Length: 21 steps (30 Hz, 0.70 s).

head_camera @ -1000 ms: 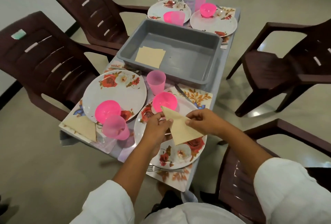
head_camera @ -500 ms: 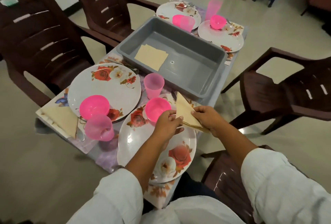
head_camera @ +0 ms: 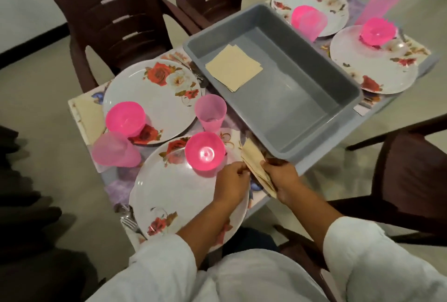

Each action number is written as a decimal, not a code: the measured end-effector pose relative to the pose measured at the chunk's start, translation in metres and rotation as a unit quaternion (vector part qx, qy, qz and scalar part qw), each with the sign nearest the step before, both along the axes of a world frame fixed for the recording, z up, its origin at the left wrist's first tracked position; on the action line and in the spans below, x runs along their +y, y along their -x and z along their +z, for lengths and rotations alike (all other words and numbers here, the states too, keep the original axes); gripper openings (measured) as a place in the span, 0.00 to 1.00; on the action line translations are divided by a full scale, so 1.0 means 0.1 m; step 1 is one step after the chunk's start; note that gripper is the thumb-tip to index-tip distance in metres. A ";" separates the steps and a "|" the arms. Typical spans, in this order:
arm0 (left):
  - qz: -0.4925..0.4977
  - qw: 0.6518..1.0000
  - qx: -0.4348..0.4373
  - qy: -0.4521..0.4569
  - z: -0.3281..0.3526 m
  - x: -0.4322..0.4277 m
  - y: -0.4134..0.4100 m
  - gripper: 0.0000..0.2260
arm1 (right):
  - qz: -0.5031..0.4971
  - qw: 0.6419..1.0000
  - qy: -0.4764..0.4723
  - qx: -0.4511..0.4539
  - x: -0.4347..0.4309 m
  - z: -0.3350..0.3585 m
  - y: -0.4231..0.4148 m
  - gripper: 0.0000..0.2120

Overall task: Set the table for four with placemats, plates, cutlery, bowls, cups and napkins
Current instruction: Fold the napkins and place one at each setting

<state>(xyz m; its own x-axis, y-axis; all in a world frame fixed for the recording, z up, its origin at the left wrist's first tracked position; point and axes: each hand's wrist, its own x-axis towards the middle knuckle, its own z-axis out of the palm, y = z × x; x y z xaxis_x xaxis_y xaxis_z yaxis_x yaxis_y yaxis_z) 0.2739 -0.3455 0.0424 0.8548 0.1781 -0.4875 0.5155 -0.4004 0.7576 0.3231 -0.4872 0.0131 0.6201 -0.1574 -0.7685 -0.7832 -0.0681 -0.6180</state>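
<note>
The folded cream paper napkin (head_camera: 256, 167) forms a narrow creased wedge just beside the right rim of the near round, glossy white plate with a red rose print (head_camera: 169, 195), and its far tip reaches the near corner of the grey rectangular smooth plastic tub (head_camera: 314, 98). The left hand (head_camera: 232, 182) pinches its left edge with curled fingers, and the right hand (head_camera: 281, 178) grips its right edge. The napkin lies over the printed floral placemat (head_camera: 257, 196) on the grey bench (head_camera: 321, 154). A bright pink plastic bowl (head_camera: 205, 150) stands on the plate's far rim. A flat stack of square cream napkins (head_camera: 233, 67) rests inside the tub. Half a second earlier the napkin stood as a raised triangle above the plate's rim; it is now lower and further right.
</note>
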 end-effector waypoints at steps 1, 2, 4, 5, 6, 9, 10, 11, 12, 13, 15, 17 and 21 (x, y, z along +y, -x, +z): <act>-0.002 1.000 -0.001 -0.016 0.01 -0.04 0.00 0.07 | -0.015 0.999 -0.036 0.024 -0.01 0.04 -0.02 0.07; -0.009 0.999 0.002 -0.033 0.00 -0.06 0.00 0.07 | -0.019 0.997 -0.060 0.038 -0.03 0.08 -0.04 0.07; -0.038 0.996 0.000 -0.078 -0.02 -0.12 0.00 0.08 | -0.018 0.996 -0.073 0.050 -0.06 0.11 -0.07 0.08; -0.050 0.993 -0.006 -0.102 -0.03 -0.14 0.00 0.08 | -0.019 0.996 -0.072 0.051 -0.07 0.12 -0.07 0.07; -0.054 0.991 -0.012 -0.123 -0.04 -0.15 0.01 0.08 | -0.017 0.996 -0.069 0.049 -0.09 0.12 -0.07 0.06; -0.033 0.991 -0.007 -0.130 -0.10 -0.19 0.01 0.08 | 0.003 0.999 -0.029 0.031 -0.10 0.10 -0.05 0.05; -0.022 0.992 -0.008 -0.121 -0.12 -0.20 0.01 0.08 | 0.009 1.000 -0.016 0.022 -0.09 0.08 -0.04 0.05; -0.002 0.995 -0.009 -0.102 -0.13 -0.22 0.00 0.08 | 0.010 1.000 -0.006 0.018 -0.09 0.08 -0.02 0.04; 0.026 0.997 -0.009 -0.078 -0.13 -0.23 -0.02 0.09 | 0.011 1.000 -0.003 0.015 -0.09 0.04 -0.02 0.06; 0.060 0.997 -0.001 -0.049 -0.11 -0.25 -0.03 0.10 | 0.012 1.000 0.001 0.013 -0.09 0.02 -0.02 0.08; 0.111 0.994 0.012 0.004 -0.07 -0.26 -0.04 0.12 | 0.013 1.000 0.012 0.004 -0.09 0.01 -0.01 0.10; 0.121 0.992 0.011 0.037 -0.05 -0.27 -0.04 0.11 | 0.009 0.999 0.034 -0.008 -0.08 0.11 0.00 0.09; 0.137 0.988 0.038 0.059 -0.07 -0.26 -0.08 0.02 | 0.000 0.999 0.034 -0.020 -0.11 0.18 0.02 0.12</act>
